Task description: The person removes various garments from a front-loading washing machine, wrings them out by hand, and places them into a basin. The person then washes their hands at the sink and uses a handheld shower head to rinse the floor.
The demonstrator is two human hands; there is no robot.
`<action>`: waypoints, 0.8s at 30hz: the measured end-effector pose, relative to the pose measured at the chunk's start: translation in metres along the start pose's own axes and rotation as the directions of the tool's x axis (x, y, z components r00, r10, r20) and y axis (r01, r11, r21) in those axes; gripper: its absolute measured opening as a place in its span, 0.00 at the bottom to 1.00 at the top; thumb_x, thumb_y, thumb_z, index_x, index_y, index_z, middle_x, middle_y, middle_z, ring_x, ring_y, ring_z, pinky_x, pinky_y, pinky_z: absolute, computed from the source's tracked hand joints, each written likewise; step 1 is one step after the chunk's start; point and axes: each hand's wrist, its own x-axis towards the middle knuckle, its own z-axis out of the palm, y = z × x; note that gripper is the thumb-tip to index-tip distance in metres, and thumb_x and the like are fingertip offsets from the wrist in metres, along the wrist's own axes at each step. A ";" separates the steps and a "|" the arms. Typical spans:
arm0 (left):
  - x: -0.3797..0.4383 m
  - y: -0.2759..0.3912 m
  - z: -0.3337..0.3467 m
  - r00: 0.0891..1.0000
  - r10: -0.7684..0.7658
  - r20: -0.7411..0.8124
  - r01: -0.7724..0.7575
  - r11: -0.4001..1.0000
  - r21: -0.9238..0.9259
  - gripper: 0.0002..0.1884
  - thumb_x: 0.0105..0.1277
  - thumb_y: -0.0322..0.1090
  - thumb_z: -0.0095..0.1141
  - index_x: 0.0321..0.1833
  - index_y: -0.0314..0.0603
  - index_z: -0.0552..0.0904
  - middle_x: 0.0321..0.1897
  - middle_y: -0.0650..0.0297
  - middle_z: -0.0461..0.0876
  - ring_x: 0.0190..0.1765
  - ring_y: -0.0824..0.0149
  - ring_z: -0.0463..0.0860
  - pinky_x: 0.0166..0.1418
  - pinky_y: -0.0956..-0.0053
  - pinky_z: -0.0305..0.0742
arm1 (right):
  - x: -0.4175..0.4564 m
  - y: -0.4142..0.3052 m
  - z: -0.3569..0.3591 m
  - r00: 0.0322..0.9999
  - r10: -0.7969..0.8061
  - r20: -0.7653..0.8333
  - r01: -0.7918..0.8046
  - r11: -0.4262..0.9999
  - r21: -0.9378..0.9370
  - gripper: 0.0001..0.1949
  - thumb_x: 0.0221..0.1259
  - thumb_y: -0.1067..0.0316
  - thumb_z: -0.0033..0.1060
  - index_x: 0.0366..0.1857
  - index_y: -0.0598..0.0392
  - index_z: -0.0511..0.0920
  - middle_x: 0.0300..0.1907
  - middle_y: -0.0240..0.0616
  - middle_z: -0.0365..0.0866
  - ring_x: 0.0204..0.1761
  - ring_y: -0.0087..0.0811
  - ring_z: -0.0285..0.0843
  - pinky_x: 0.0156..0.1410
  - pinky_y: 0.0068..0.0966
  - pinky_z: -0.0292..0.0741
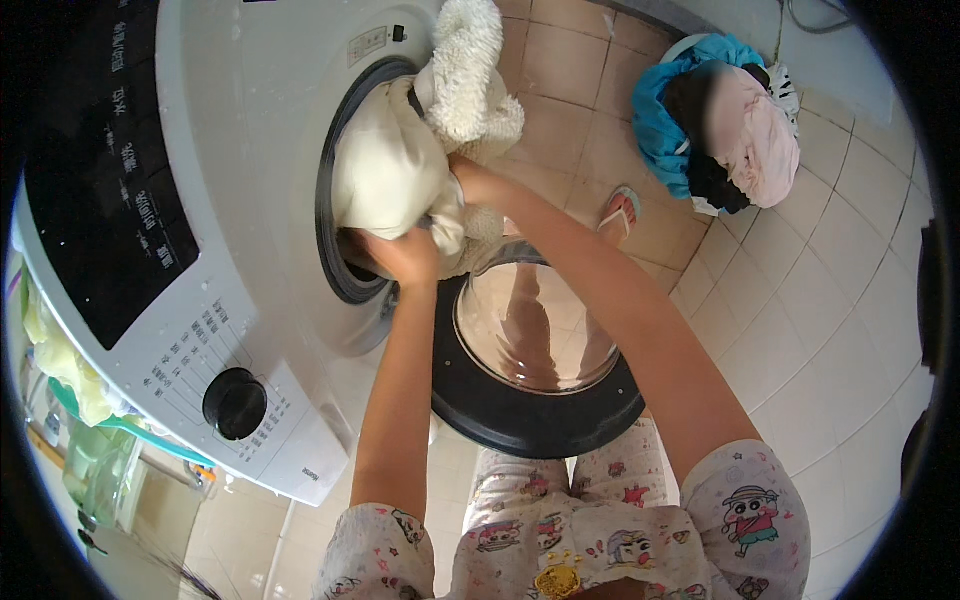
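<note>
A bulky cream fabric item with a fleecy side (394, 165) is partly inside the round opening of a front-loading washing machine (285, 285) and partly outside it. My left hand (405, 255) grips its lower part at the opening, the fingers partly hidden by cloth and the rim. On the outer side, my right hand (472, 180) holds the bundle, its fingertips partly covered. Fleecy cloth hangs out above my right hand. Below my forearms the machine's round glass door (532, 337) with a black frame stands open.
A basin heaped with blue, black and pink clothes (757, 142) stands on the tiled floor by the wall. The machine's black knob (235, 403) is at the lower left. Beyond the machine are pale yellow cloth (67, 367) and a clear plastic container (97, 465).
</note>
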 end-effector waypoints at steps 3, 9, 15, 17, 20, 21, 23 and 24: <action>0.036 -0.050 -0.007 0.980 -0.178 0.090 0.183 0.982 -0.041 0.26 0.66 0.36 0.51 0.64 0.30 0.69 0.64 0.42 0.68 0.67 0.48 0.67 0.70 0.59 0.60 | -0.046 -0.012 -0.074 0.993 -0.094 0.065 0.031 0.768 0.639 0.31 0.46 0.58 0.74 0.56 0.57 0.74 0.50 0.46 0.81 0.54 0.38 0.78 0.57 0.35 0.76; 0.091 -0.053 0.020 0.921 -0.384 0.069 0.386 0.870 -0.306 0.28 0.72 0.43 0.44 0.69 0.31 0.64 0.69 0.48 0.63 0.70 0.55 0.64 0.73 0.64 0.56 | -0.009 0.052 -0.109 0.781 -0.191 -0.594 0.280 0.958 0.060 0.38 0.43 0.56 0.75 0.64 0.49 0.68 0.52 0.38 0.79 0.52 0.32 0.78 0.54 0.31 0.76; 0.011 0.018 -0.037 0.919 -0.387 0.079 0.328 0.636 -0.699 0.30 0.78 0.46 0.34 0.74 0.30 0.56 0.75 0.49 0.55 0.74 0.59 0.58 0.77 0.69 0.48 | -0.052 -0.027 -0.041 0.987 -0.136 -0.090 0.163 0.821 0.547 0.38 0.45 0.58 0.76 0.64 0.55 0.68 0.51 0.38 0.78 0.49 0.32 0.77 0.53 0.28 0.75; -0.047 0.054 -0.049 0.695 -0.705 0.140 0.682 0.584 -0.441 0.34 0.77 0.50 0.38 0.76 0.34 0.50 0.77 0.53 0.50 0.77 0.60 0.50 0.78 0.67 0.43 | -0.046 -0.051 -0.005 0.961 -0.261 -0.090 0.272 0.837 0.475 0.38 0.52 0.56 0.73 0.66 0.58 0.65 0.55 0.42 0.76 0.56 0.30 0.73 0.57 0.30 0.73; -0.078 0.088 -0.073 0.808 -0.536 0.245 0.587 0.700 -0.406 0.33 0.76 0.41 0.42 0.77 0.34 0.46 0.77 0.51 0.47 0.78 0.59 0.46 0.78 0.66 0.39 | -0.021 -0.112 0.039 0.940 -0.248 -0.234 0.300 0.929 0.219 0.35 0.49 0.60 0.71 0.63 0.61 0.68 0.59 0.50 0.74 0.62 0.45 0.71 0.66 0.36 0.68; -0.084 0.084 -0.075 0.826 -0.485 0.287 0.563 0.677 -0.474 0.31 0.77 0.35 0.41 0.76 0.33 0.46 0.77 0.50 0.46 0.78 0.58 0.47 0.78 0.67 0.40 | -0.011 -0.125 0.048 0.929 -0.266 -0.257 0.296 0.951 0.085 0.34 0.50 0.60 0.70 0.62 0.61 0.69 0.59 0.50 0.74 0.62 0.46 0.71 0.66 0.38 0.67; -0.089 0.061 -0.071 0.777 -0.462 0.428 0.627 0.511 -0.587 0.29 0.74 0.31 0.47 0.74 0.36 0.55 0.72 0.55 0.58 0.73 0.63 0.58 0.75 0.66 0.49 | 0.011 -0.145 0.071 0.917 -0.332 -0.221 0.286 0.934 -0.215 0.32 0.50 0.60 0.69 0.61 0.60 0.70 0.59 0.50 0.74 0.61 0.47 0.71 0.67 0.41 0.66; -0.091 0.022 -0.058 0.691 -0.466 0.552 0.689 0.196 -0.698 0.28 0.73 0.32 0.47 0.73 0.36 0.56 0.71 0.54 0.60 0.72 0.63 0.60 0.75 0.65 0.51 | 0.021 -0.147 0.080 0.917 -0.358 -0.177 0.281 0.893 -0.351 0.31 0.51 0.60 0.69 0.61 0.59 0.71 0.59 0.50 0.74 0.61 0.48 0.70 0.67 0.42 0.65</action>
